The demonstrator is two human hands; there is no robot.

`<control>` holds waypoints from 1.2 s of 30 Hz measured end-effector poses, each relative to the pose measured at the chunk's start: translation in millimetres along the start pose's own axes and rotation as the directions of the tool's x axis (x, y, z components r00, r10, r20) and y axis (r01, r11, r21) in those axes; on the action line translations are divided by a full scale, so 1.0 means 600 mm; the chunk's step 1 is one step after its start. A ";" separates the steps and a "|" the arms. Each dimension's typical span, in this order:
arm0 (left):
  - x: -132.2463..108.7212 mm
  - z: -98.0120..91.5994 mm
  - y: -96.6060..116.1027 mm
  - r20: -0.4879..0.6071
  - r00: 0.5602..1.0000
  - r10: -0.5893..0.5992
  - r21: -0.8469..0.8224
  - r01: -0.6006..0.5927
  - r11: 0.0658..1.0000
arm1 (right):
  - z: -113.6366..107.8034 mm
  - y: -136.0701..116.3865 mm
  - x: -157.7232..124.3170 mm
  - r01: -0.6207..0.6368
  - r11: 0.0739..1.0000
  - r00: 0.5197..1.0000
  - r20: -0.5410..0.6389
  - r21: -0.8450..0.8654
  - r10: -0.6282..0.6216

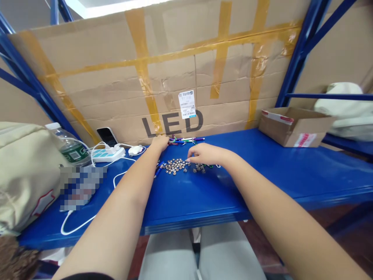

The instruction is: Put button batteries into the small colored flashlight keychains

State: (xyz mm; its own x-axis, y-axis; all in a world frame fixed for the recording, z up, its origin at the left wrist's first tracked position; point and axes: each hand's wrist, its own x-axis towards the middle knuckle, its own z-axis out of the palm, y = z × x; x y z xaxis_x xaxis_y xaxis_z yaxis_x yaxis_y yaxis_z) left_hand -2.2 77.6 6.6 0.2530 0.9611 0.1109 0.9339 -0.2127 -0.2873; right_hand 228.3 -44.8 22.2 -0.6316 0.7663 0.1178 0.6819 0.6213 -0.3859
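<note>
A pile of several small round metal pieces (175, 166) lies on the blue shelf (262, 182). My right hand (204, 154) rests just right of the pile, fingers curled down and touching its edge. A smaller cluster of the pieces (199, 168) sits under that hand. My left hand (159, 142) reaches further back to a bunch of coloured pen-like sticks (186, 140) lying against the cardboard wall; its fingers are on the bunch's left end, and whether they grip it is hidden.
A taped cardboard sheet (175, 77) marked LED backs the shelf. At left are a beige bag (23, 167), a water bottle (68, 146), a phone (107, 136), a power strip (108, 154) and white cables. An open cardboard box (294, 125) stands at right.
</note>
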 end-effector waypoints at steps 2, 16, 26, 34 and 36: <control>-0.004 0.000 -0.002 -0.002 1.000 0.007 0.001 -0.007 1.000 | 0.000 0.000 0.000 0.005 1.000 1.000 -0.001 0.005 -0.005; -0.104 -0.069 0.035 -0.344 0.929 0.134 -0.249 -0.228 0.941 | 0.011 0.009 0.008 0.002 0.992 0.936 -0.350 0.126 0.042; -0.237 -0.082 0.063 -0.552 0.821 0.144 -0.476 -0.453 0.754 | 0.037 -0.024 0.025 0.202 0.922 0.949 -0.299 0.330 -0.100; -0.243 -0.073 0.061 -0.566 0.815 0.122 -0.485 -0.449 0.751 | 0.042 -0.048 0.020 0.160 0.876 0.981 -0.172 0.456 -0.090; -0.243 -0.072 0.056 -0.543 0.832 0.114 -0.536 -0.449 0.715 | 0.041 -0.048 0.020 0.127 0.858 0.985 -0.165 0.497 -0.050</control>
State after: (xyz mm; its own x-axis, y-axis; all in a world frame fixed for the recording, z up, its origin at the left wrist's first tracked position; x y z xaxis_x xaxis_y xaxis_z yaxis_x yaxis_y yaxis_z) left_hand 3.1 -77.5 22.2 0.4544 0.6792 0.5764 0.6899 -0.6776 0.2545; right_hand 191.8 -57.5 12.2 -0.5954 0.7508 0.2859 0.3219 0.5490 -0.7713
